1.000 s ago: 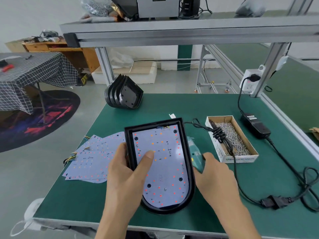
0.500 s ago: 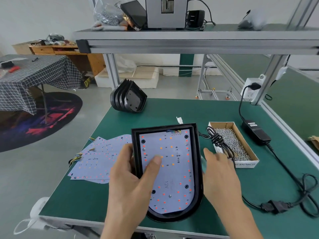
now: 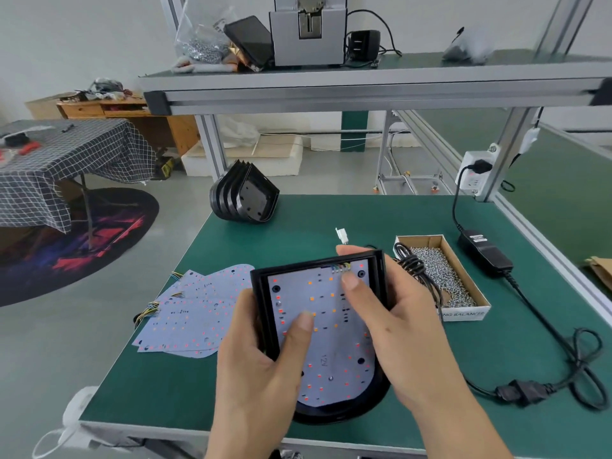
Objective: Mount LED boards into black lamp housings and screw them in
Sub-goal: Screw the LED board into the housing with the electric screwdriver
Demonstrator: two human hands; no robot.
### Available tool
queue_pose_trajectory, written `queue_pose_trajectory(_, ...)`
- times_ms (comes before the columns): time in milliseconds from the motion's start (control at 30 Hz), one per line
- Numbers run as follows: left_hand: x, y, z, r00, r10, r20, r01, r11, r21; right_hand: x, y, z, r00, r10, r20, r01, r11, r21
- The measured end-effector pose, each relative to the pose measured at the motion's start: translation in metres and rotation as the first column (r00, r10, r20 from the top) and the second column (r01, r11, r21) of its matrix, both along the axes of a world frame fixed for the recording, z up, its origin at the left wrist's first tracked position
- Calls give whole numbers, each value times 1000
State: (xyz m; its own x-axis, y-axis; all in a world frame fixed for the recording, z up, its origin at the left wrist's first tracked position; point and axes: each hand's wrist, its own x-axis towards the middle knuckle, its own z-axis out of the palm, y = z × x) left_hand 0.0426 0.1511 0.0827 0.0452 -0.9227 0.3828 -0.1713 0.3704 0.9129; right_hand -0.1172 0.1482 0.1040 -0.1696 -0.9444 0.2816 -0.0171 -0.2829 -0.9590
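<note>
You have the black lamp housing (image 3: 381, 389) held up over the green bench top (image 3: 198, 376) between both hands, its open face tipped toward you and its rounded end nearest your body. Your left hand (image 3: 261, 369) wraps the housing's left wall, fingers curled out of sight behind it, and the thumb lies flat on the LED board (image 3: 334, 346) seated inside, pressing near the board's middle. Your right hand (image 3: 407, 329) clamps the opposite wall: the thumb presses down on the board's far right corner, just below the bundle of coloured wires (image 3: 341, 268) at the housing's straight edge, while a fingertip shows over that far edge from behind. Just beyond that fingertip a small white connector (image 3: 342, 235) pokes up. So both grips are closed around the housing with the thumbs pinning the board in its recess; the board sits within the rim, its red and orange LED dots facing you. To the left of your left hand, a fanned pile of loose LED boards (image 3: 188, 313) lies flat on the bench, with wire tails at their left ends. To the right of your right hand, close by, sits the cardboard box of screws (image 3: 440, 279), with a coiled black cable (image 3: 410, 263) draped over its near-left corner. Farther right lies the black power adapter (image 3: 485, 253). Well beyond your hands, at the bench's far edge, a nested stack of empty housings (image 3: 245, 197) rests on its side.
</note>
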Motion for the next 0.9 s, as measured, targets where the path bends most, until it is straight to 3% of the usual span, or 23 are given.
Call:
queue_pose_trajectory(233,-7,3,1,999,22,26,-22,1000,-22,-2,2,1,997,-41,70,45,998,-52)
queue_pose_trajectory(367,-7,1,-4,1000,2,-1,-2,1000,26,-3,3,0,996,-72,55,72,997,0)
queue_pose_trajectory(433,-5,-1,-8,999,-9,-44,13,997,80,-7,1,-3,999,-24,30,22,998,57)
queue_pose_trajectory(567,0,-9,-8,979,117,-165,-94,986,141,-15,10,-17,983,179,50,-185,965,186)
queue_pose_trajectory(667,0,-14,-5,979,15,-201,16,988,154,-12,20,-29,984,175,28,-177,967,184)
queue_pose_trajectory(733,-2,-14,-5,971,-102,-218,128,986,109,-11,23,-36,992,81,99,-98,980,175)
queue_pose_trajectory(833,1,-16,-15,973,23,-231,-10,998,58,-19,24,-39,918,-12,397,-63,982,177)
queue_pose_trajectory(900,3,-21,-26,987,159,-5,-158,984,82,-32,25,-40,835,-3,550,-97,984,152)
